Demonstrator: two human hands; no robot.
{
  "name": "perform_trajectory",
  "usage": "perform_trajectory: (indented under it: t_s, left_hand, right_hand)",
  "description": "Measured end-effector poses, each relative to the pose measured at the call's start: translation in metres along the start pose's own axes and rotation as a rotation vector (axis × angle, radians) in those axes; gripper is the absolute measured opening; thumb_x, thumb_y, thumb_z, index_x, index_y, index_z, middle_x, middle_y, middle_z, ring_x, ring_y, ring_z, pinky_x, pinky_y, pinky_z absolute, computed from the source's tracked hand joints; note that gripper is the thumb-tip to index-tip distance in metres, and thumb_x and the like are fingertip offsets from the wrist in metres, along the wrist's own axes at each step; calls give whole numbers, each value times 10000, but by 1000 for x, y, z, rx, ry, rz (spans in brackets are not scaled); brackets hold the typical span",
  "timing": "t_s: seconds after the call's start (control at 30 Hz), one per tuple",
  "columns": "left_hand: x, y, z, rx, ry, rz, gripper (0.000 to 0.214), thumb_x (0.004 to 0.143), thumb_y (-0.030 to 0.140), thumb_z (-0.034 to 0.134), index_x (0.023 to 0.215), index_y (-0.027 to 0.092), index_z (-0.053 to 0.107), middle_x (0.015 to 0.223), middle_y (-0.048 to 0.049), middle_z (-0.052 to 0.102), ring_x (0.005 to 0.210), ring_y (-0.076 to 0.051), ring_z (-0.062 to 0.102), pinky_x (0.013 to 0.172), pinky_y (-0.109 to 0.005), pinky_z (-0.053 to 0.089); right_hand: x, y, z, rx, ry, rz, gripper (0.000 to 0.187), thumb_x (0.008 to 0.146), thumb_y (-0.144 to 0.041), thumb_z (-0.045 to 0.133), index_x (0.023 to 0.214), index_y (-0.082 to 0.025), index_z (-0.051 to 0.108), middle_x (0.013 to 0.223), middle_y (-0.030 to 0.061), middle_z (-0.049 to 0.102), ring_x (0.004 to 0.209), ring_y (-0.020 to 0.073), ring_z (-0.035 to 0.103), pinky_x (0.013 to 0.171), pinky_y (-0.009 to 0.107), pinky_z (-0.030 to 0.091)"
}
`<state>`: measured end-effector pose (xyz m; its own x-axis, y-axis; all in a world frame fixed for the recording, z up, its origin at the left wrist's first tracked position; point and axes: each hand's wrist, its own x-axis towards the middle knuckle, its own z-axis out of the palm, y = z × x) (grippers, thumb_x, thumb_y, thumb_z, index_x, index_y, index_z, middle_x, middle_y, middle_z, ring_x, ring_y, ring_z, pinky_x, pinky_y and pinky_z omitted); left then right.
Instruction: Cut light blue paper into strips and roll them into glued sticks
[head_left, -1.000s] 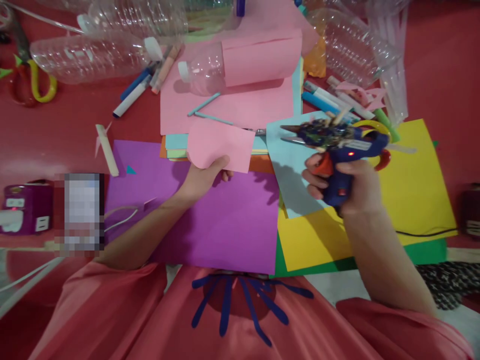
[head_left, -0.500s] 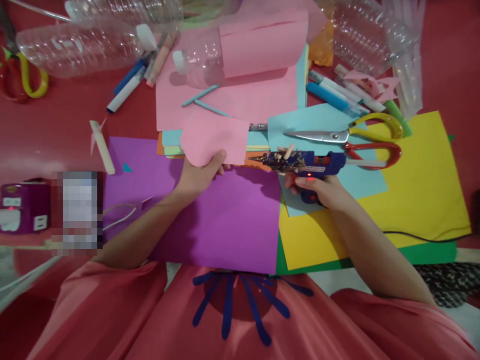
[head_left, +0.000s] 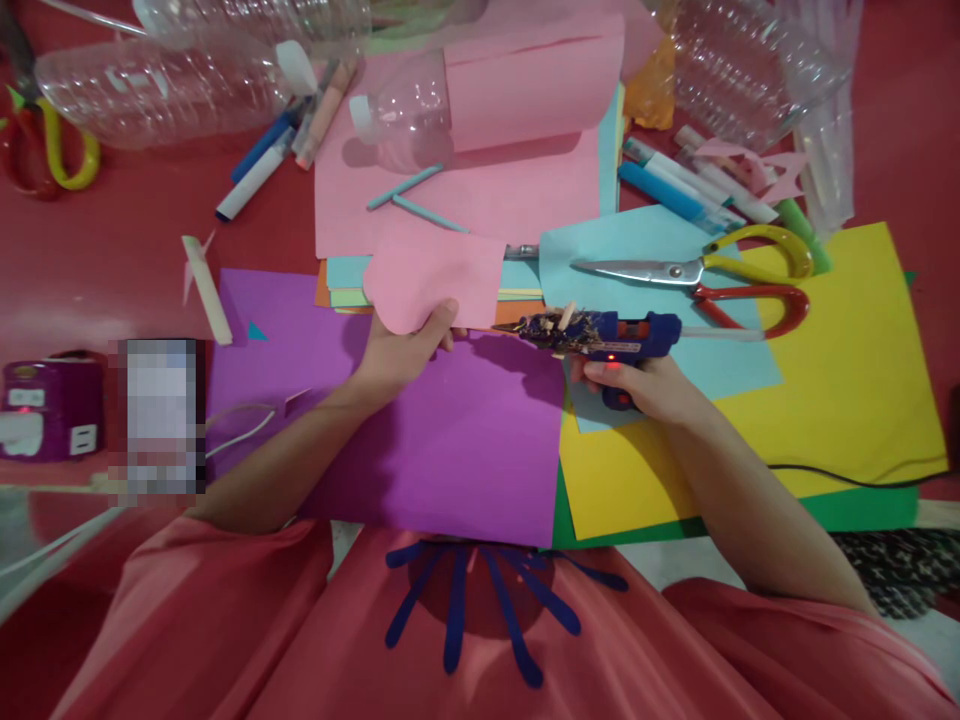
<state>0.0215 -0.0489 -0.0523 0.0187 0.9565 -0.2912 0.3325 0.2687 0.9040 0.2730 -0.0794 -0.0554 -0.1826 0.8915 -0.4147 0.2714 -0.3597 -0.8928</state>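
Note:
My left hand [head_left: 409, 350] pinches the lower edge of a pink paper cutout [head_left: 435, 278] with a rounded left side. Wrapped round the handle of a blue hot glue gun [head_left: 637, 335] is my right hand [head_left: 645, 380]. The gun's nozzle points left, close to the cutout's lower right corner; whether it touches cannot be told. Dark residue and shavings coat its front, a small red light glows on its side, and a glue stick [head_left: 720, 333] juts from the back. Beneath my hands lie purple paper [head_left: 465, 450] and light blue paper [head_left: 600, 390].
Scissors [head_left: 675, 272] lie just beyond the glue gun. A bottle wrapped in pink paper [head_left: 532, 90] is at the back, with clear plastic bottles [head_left: 165, 90] and markers [head_left: 259, 172] around it. A purple power block [head_left: 52, 410] sits at left. A black cord [head_left: 847, 475] crosses yellow paper [head_left: 847, 380].
The glue gun has shifted slightly left, bringing its nozzle nearer the pink cutout. My left hand keeps its hold on the cutout. The whole view has drifted a little.

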Motion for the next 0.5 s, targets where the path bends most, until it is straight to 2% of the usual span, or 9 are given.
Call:
perform_trajectory:
  t_s: [0.17, 0.5]
  left_hand:
    - [0, -1, -1, 11, 2, 25, 400, 848, 361, 610, 488, 209, 530, 510, 6, 583, 559, -123, 580, 579, -248, 503]
    - [-3, 7, 2, -37, 8, -52, 436, 865, 227, 595, 438, 195, 514, 486, 7, 570, 570, -114, 600, 583, -236, 480]
  right_hand:
    - [0, -6, 3, 39, -20, -13, 238, 595, -426, 724, 575, -218, 610, 518, -7, 539, 490, 127, 441, 429, 257, 358]
    - [0, -2, 1, 6, -46, -9, 296, 647, -476, 703, 595, -213, 578, 529, -4, 519, 488, 122, 442, 435, 267, 365]
